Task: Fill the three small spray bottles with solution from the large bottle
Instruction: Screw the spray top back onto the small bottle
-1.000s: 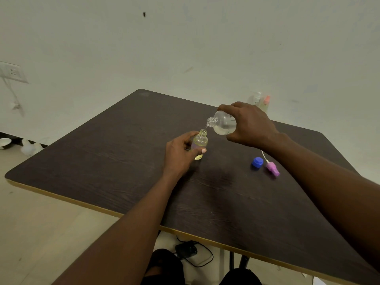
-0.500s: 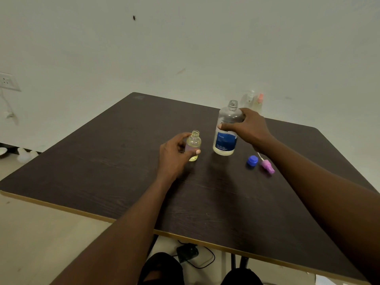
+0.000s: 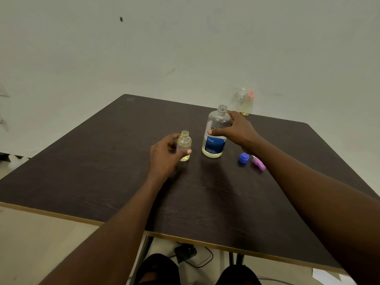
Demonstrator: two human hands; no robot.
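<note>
Dark table [image 3: 107, 171] bearing an upright, uncapped large bottle [image 3: 214, 140], clasped at its shoulder by the right hand [image 3: 236, 131]. Left of it, the left hand [image 3: 164, 155] curls around a small uncapped spray bottle [image 3: 184, 145]. Beside the right wrist: blue cap [image 3: 243, 158], pink spray head [image 3: 258, 163].

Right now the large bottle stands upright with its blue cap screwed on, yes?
Not quite. The head view shows the large bottle upright under the right hand, but its neck is open. The blue cap lies on the table beside it.
</note>
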